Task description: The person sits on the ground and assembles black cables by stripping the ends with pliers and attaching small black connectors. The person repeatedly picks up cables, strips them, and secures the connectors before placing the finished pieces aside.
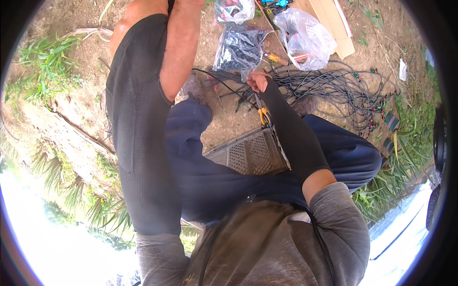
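Observation:
My left hand (181,43) is raised close at the top edge, largely cut off. Its fingers do not show, so what they do is hidden. My right hand (259,82) is low over the ground with its fingers curled in, at the lower corner of a clear plastic bag of black pieces (238,47). Whatever it pinches is too small to make out. Thin black tubing (329,81) lies in a loose tangle beside and beyond this hand, with small red and green fittings (374,112) at its right end. Below the hand are pliers with orange handles (263,116).
A plastic lattice crate (253,152) stands between my legs. Farther off lie a second clear bag (305,40), a small bag with red pieces (234,10), an orange-handled tool (276,58) and an open cardboard box (329,21). Green plants (50,62) grow at the left.

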A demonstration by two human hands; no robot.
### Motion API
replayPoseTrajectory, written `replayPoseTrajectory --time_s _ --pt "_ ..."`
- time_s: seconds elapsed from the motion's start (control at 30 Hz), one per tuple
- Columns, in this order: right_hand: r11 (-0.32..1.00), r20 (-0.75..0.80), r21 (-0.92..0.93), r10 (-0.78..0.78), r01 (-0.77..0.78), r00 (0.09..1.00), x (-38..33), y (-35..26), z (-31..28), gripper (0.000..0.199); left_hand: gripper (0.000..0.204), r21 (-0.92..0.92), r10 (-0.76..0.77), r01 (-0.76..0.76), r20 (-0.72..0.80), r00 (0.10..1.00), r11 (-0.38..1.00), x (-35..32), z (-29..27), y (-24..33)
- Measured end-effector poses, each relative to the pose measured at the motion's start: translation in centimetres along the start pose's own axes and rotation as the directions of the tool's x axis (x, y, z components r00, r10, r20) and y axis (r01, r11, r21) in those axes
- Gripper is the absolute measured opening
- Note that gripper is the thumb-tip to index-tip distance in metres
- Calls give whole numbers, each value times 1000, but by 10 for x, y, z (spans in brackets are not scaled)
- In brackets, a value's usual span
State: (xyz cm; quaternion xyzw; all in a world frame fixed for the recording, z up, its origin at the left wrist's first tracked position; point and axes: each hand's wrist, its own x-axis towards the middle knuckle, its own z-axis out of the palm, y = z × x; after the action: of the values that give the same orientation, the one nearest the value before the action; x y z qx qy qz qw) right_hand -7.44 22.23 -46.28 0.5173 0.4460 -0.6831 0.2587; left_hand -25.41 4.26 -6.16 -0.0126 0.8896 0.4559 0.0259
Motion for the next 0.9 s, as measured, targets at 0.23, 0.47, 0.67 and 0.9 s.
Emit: replayPoseTrajectory --time_s 0.23,0.47,0.67,0.9 --pt "973 -121 117 -186 200 975 0 18 13 44 49 -8 -21 21 6 1000 1000 0 -1 2" --pt "775 -81 510 -388 372 918 17 30 11 58 47 -11 -37 37 20 999 999 2 -4 6" --pt "752 -237 531 -309 389 921 19 21 32 52 45 -11 -42 43 35 999 999 3 -6 5" --pt "938 -342 86 -288 334 895 26 10 46 37 43 -20 -39 40 51 998 999 6 -6 6"
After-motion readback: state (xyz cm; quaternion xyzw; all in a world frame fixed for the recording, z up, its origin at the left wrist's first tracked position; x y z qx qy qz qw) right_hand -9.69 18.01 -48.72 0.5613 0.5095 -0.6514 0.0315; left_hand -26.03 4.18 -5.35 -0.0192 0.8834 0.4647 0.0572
